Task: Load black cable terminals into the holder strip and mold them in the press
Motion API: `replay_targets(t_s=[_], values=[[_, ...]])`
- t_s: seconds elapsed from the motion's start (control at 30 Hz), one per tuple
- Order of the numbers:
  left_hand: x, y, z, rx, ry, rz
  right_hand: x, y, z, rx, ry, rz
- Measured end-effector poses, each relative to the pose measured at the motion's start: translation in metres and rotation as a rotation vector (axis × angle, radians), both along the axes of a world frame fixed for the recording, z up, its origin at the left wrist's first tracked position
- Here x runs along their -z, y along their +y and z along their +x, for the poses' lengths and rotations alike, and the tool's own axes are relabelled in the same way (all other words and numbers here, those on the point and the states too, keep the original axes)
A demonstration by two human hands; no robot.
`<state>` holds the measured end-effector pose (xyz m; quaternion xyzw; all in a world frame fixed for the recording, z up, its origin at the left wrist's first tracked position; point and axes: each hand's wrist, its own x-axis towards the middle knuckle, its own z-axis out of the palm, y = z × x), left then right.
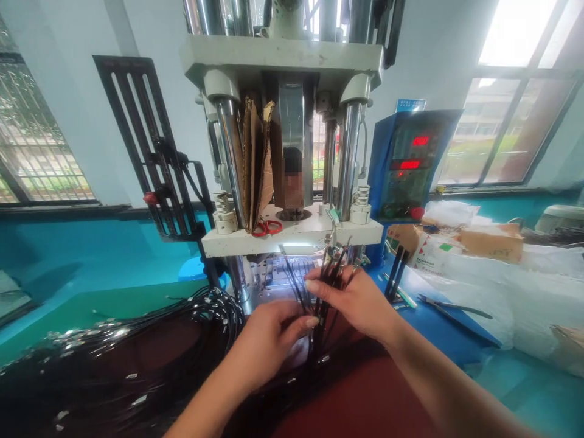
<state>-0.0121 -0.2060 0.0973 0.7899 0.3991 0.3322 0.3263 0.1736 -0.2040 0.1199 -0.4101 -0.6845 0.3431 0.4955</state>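
And there stood the press (292, 121), giant of the floor, all pale plates and gleaming posts! Left of the press and nearer the camera sprawled the cable pile (214, 304), black loops flecked with bright metal bits. Right of the press came the control box (406, 167), two red readouts aglow. Now the action, just in front of the press: the right hand (353, 298) curled round the cable bundle (323, 316), thumb laid across it, while the left hand (278, 328) pinched, thumb towards fingers, at its left side; exactly how many cables it caught, I couldn't tell. The bundle stood near upright. Good handling, I judged, called for a steady, unforced right grip, ends kept even, and a light left pinch so nothing crossed or kinked. Over to the pliers (449, 304), right of the press, and lastly the red-handled scissors (268, 228), resting on the press's lower plate!
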Motion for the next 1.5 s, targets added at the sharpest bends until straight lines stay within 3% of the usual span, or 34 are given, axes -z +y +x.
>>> replay_targets(t_s=[0.17, 0.27, 0.33, 0.5, 0.6, 0.67, 0.77, 0.83, 1.0, 1.17, 1.27, 1.37, 1.5], values=[[0.009, -0.002, 0.016, 0.182, -0.32, -0.284, 0.0, 0.001, -0.002, -0.077, 0.042, -0.077], [0.018, -0.002, 0.029, 0.229, -0.472, -0.44, -0.003, 0.001, -0.003, -0.061, 0.001, -0.055], [0.015, -0.002, 0.03, 0.19, -0.436, -0.366, -0.006, 0.0, -0.003, -0.016, 0.041, -0.015], [-0.02, 0.002, 0.012, 0.032, 0.101, 0.2, -0.016, -0.002, -0.007, -0.014, 0.165, 0.01], [-0.03, 0.003, 0.006, 0.065, 0.219, 0.299, -0.022, -0.004, -0.011, -0.033, 0.21, 0.034], [-0.026, 0.003, 0.008, 0.089, 0.138, 0.219, -0.023, -0.004, -0.013, -0.034, 0.214, 0.057], [-0.01, 0.002, 0.013, 0.173, -0.181, -0.089, -0.02, -0.003, -0.013, -0.005, 0.179, 0.043], [-0.001, 0.001, 0.013, 0.186, -0.276, -0.194, -0.016, -0.002, -0.013, 0.007, 0.157, 0.028], [0.0, -0.002, 0.006, 0.103, 0.03, -0.091, -0.009, 0.001, -0.01, 0.046, 0.122, 0.036], [-0.006, -0.004, 0.008, -0.029, -0.064, 0.011, -0.012, 0.002, -0.01, 0.067, 0.095, 0.039], [-0.009, -0.004, -0.001, 0.023, 0.108, 0.077, -0.013, 0.001, -0.009, 0.1, 0.086, 0.05], [-0.011, -0.003, -0.012, 0.149, 0.297, 0.014, -0.014, 0.0, -0.009, 0.079, 0.099, 0.062], [-0.001, 0.0, -0.003, 0.147, -0.017, -0.176, -0.018, -0.002, -0.012, 0.072, 0.124, 0.071]])
